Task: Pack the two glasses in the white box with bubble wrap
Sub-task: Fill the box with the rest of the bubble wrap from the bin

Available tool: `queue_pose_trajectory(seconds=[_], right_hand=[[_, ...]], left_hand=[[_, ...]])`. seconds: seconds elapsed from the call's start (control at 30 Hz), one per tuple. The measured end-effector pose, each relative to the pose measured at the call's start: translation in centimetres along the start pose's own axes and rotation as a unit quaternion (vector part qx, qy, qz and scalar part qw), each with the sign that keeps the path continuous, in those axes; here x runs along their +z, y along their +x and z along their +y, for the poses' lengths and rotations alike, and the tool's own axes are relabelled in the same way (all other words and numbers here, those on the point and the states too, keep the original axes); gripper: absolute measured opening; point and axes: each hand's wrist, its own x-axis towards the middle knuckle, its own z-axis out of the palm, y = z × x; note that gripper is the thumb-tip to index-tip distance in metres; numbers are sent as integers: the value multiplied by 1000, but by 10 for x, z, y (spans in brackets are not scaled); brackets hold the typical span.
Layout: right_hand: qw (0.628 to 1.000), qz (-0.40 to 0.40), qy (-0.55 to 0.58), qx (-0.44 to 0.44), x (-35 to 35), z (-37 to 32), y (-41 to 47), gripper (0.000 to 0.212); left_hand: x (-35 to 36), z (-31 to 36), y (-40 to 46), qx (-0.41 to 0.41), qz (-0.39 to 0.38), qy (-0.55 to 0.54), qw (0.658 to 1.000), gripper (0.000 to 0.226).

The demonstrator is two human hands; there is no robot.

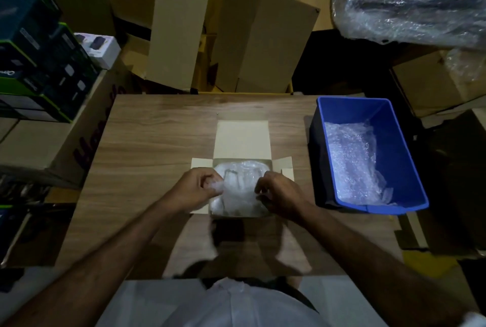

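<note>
The white box (242,142) stands open in the middle of the wooden table (157,129), its lid flap folded away from me. Bubble wrap (239,195) fills the inside. A clear glass (231,177) shows through the wrap at the left of the box; a second glass cannot be made out. My left hand (196,188) pinches the wrap at the box's left edge. At the right edge my right hand (278,195) grips the wrap with curled fingers.
A blue plastic bin (394,129) with more bubble wrap (352,161) sits on the table to the right of the box. Cardboard cartons (236,37) crowd the floor beyond the table, stacked product boxes (39,64) stand at the left.
</note>
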Motion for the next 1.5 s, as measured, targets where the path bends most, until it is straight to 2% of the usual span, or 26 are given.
queue_pose_trajectory(seconds=[0.07,0.1,0.17,0.23,0.3,0.37,0.43,0.53,0.63,0.7,0.8,0.83,0.9,0.97,1.0,1.07,1.13,1.23,1.4,1.5], right_hand=[[997,2,-62,-36,3,-2,3,8],[995,-7,-83,-53,8,-2,4,7],[992,-51,-96,-59,13,-2,3,7],[989,-122,-76,-35,14,0,2,13],[980,-180,-72,-44,14,0,4,21],[964,-245,-84,-65,12,-2,8,30],[954,-279,-92,-62,12,-2,12,40],[964,-221,-129,-73,20,4,16,38],[969,-181,-155,-59,19,-2,17,20],[964,-156,-201,-80,20,-8,18,7],[955,-173,-220,-98,29,-5,19,10],[953,-200,-208,-92,30,-4,19,13],[962,-215,-154,-65,23,-1,19,16],[988,-131,-84,-12,13,2,16,17],[996,-71,-55,17,10,2,15,27],[998,-12,-36,60,8,0,15,62],[995,-37,-51,72,8,-5,16,97],[987,-95,-87,92,18,-8,22,122],[984,-76,-123,103,41,-6,35,108],[982,-95,-119,112,46,-6,37,112]], left_hand=[[6,-1,2,49,-6,135,990,23],[9,1,1,68,-22,227,971,25],[18,4,0,79,-51,387,917,15],[29,3,2,81,-85,477,871,9],[36,2,3,88,-123,540,828,16],[37,3,4,71,-158,576,799,27],[36,5,3,35,-201,568,797,37],[36,11,4,15,-263,572,777,40],[43,17,8,6,-296,613,732,42],[48,19,10,-7,-308,620,722,46],[49,21,11,-8,-307,618,724,46],[45,23,11,-10,-299,601,741,44],[29,23,16,-8,-244,522,817,36],[15,20,23,19,-130,417,900,23],[11,17,27,32,-75,374,924,28],[11,13,35,28,-44,325,944,67],[19,15,46,-1,-74,346,935,102],[34,13,57,-25,-100,408,907,121],[46,4,54,-23,-111,419,901,129],[50,-1,52,-10,-118,456,882,126]])
